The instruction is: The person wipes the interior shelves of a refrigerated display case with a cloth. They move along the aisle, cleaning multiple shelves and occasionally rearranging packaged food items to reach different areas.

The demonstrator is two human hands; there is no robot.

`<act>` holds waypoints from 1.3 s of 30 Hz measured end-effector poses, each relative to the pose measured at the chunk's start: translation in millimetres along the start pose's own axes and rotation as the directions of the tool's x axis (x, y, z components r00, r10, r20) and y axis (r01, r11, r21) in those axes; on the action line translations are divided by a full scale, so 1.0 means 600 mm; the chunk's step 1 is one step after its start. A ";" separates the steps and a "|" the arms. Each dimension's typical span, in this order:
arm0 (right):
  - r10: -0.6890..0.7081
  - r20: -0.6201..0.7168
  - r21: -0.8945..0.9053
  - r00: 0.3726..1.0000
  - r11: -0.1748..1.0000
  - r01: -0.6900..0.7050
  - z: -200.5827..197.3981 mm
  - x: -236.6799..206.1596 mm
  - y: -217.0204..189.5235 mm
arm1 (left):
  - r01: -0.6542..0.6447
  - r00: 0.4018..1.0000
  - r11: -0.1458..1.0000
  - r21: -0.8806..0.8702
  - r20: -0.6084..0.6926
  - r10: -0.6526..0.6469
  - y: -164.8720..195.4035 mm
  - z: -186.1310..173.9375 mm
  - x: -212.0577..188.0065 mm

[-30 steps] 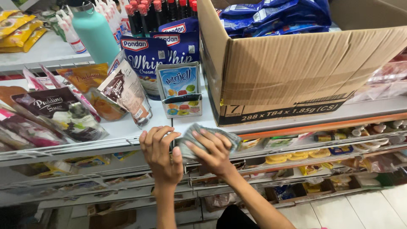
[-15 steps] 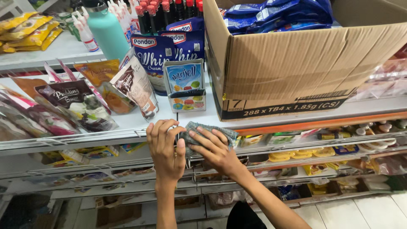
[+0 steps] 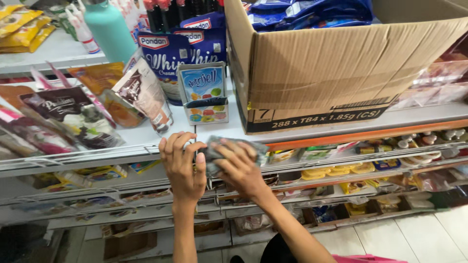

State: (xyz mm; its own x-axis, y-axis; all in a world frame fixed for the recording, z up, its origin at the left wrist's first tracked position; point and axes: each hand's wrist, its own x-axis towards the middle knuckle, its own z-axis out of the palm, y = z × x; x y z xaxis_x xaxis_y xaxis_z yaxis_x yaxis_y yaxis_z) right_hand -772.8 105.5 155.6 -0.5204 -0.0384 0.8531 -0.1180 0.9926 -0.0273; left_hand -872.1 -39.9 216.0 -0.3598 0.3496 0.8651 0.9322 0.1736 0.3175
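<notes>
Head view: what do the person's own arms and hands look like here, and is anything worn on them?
Both forearms are bare, with no sleeves in view. The left hand and right hand are bare too: no gloves, and no rings, watch or bracelet can be seen. The arms are slim, the fingers long. A strip of pink fabric shows at the bottom edge; what it belongs to cannot be told.

White shop shelves, tiled floor
</notes>
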 end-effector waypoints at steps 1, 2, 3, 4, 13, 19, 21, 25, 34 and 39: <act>0.003 -0.014 0.004 1.000 1.000 -0.002 -0.009 -0.007 0.014 | 0.011 1.000 1.000 0.009 0.005 -0.011 0.000 0.004 -0.002; 0.052 -0.073 -0.018 0.996 0.998 -0.053 -0.023 -0.016 0.031 | 0.022 1.000 0.997 0.075 0.003 -0.022 0.001 0.009 -0.005; 0.100 -0.130 -0.035 0.986 0.994 -0.106 -0.039 -0.025 0.048 | 0.034 0.999 0.989 0.141 0.001 -0.035 0.006 0.016 -0.010; 0.146 -0.191 -0.049 0.971 0.986 -0.158 -0.046 -0.031 0.058 | 0.044 0.999 0.977 0.208 -0.002 -0.044 0.011 0.024 -0.015; 0.064 -0.126 -0.054 0.990 0.996 -0.071 -0.023 -0.001 0.012 | 0.090 0.996 0.995 -0.034 0.001 -0.090 0.066 0.084 -0.064; 0.026 -0.100 -0.043 0.995 0.999 -0.031 -0.073 -0.020 0.062 | 0.062 0.998 0.996 -0.069 0.028 -0.060 0.049 0.082 -0.073; 0.095 -0.152 -0.066 0.984 0.992 -0.105 -0.095 -0.036 0.091 | 0.059 0.998 0.996 -0.069 0.008 -0.058 0.046 0.085 -0.074; 0.180 -0.231 -0.115 0.956 0.971 -0.210 -0.150 -0.059 0.137 | 0.112 0.990 0.988 -0.110 -0.078 -0.121 0.061 0.104 -0.070; 0.194 -0.103 -0.077 0.976 0.976 -0.203 -0.174 -0.045 0.104 | 0.132 0.991 0.965 -0.225 0.007 -0.134 0.211 0.187 -0.052; 0.206 -0.054 -0.098 0.977 0.973 -0.211 -0.198 -0.070 0.154 | 0.169 0.980 0.959 -0.229 -0.066 -0.188 0.240 0.226 -0.046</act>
State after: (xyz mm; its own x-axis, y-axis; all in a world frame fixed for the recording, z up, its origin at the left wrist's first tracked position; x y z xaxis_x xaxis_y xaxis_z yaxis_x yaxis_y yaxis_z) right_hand -661.1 212.7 179.2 -0.4873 0.1734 0.8558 0.0779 0.9848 -0.1552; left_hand -733.3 99.8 184.9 -0.5253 0.2490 0.8137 0.8421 0.0147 0.5391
